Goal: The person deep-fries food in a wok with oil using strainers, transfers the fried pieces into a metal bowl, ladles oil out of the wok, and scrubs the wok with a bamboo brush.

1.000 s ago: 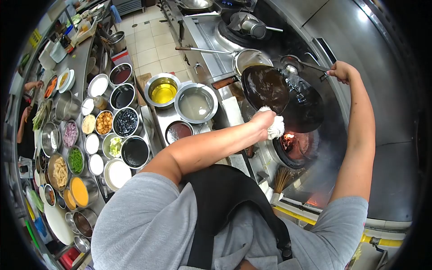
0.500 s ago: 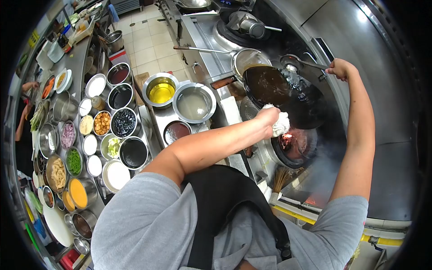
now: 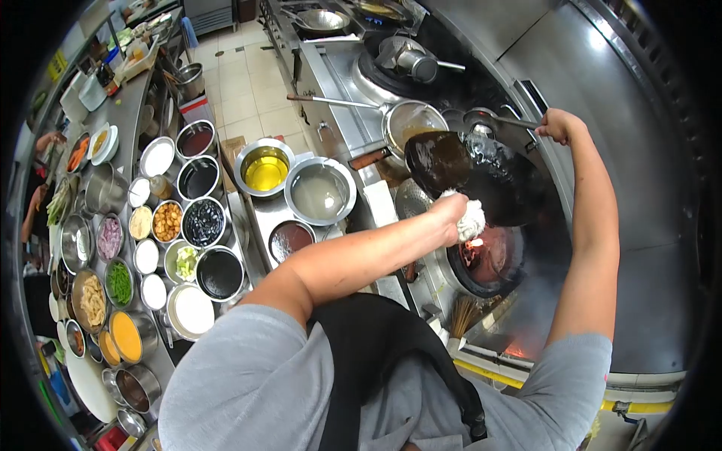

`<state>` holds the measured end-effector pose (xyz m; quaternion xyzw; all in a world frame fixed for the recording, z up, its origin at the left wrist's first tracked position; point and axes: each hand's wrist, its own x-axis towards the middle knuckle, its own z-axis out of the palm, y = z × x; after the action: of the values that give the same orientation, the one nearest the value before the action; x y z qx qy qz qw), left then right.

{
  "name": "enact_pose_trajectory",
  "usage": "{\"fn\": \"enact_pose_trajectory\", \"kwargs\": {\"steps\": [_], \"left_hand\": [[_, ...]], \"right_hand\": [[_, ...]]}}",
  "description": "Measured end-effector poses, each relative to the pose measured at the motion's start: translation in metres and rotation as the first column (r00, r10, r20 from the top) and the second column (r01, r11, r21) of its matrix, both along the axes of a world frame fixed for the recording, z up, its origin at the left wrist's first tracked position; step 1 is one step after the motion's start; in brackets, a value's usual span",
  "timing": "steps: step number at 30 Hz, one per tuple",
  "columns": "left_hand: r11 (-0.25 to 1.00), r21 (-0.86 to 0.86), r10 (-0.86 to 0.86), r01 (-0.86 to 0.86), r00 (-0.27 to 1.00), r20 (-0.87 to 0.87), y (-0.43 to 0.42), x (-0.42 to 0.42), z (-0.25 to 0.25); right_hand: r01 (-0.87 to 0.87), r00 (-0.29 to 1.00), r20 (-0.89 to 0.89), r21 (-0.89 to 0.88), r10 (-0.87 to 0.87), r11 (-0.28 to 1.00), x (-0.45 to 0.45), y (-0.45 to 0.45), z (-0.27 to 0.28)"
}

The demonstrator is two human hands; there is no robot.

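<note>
My left hand (image 3: 450, 216) is closed around a folded white cloth (image 3: 472, 220) at the near rim of a black wok (image 3: 505, 180). The wok is tipped toward a strainer (image 3: 414, 124) with a wooden handle, and dark liquid lies at its lower left side. What sits under the strainer is mostly hidden. In my right hand (image 3: 561, 126) is the long handle of a ladle (image 3: 517, 122), its bowl beyond the wok's far rim.
A lit burner (image 3: 489, 259) shows flames below the wok, with smoke beside it. Left of the stove stand a pot of yellow oil (image 3: 266, 171) and a pot of cloudy liquid (image 3: 319, 192). Several ingredient bowls fill the left counter. A bamboo brush (image 3: 462, 316) stands near the burner.
The wok has tipped further left, and the brown pool in it looks smaller. My right hand and the ladle have shifted slightly left. The whole view has moved a little.
</note>
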<state>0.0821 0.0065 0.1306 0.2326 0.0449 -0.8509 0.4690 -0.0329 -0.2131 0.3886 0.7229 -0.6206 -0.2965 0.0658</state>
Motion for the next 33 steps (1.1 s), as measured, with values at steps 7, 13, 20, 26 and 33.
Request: {"fn": "enact_pose_trajectory", "kwargs": {"steps": [7,13,20,26,33], "left_hand": [[0.996,0.008,-0.090,0.091,0.995,-0.049,-0.009,0.007,0.008],[0.991,-0.017,-0.135,0.135,0.991,0.003,-0.020,0.010,0.010],[0.985,-0.040,-0.171,0.169,0.984,-0.043,-0.023,0.018,0.016],[0.986,-0.019,-0.164,0.163,0.983,-0.076,-0.028,0.022,0.012],[0.981,-0.063,-0.193,0.185,0.967,-0.167,-0.037,0.026,0.008]], "right_hand": [[-0.068,0.997,-0.022,-0.020,0.068,0.997,0.006,-0.011,-0.001],[-0.082,0.996,-0.042,-0.052,0.080,0.995,0.009,-0.020,-0.002],[-0.120,0.989,-0.090,-0.070,0.113,0.990,0.024,-0.019,-0.001],[-0.178,0.979,-0.114,-0.079,0.168,0.981,0.034,-0.025,-0.001],[-0.211,0.972,-0.128,-0.107,0.197,0.972,0.050,-0.023,0.001]]}}
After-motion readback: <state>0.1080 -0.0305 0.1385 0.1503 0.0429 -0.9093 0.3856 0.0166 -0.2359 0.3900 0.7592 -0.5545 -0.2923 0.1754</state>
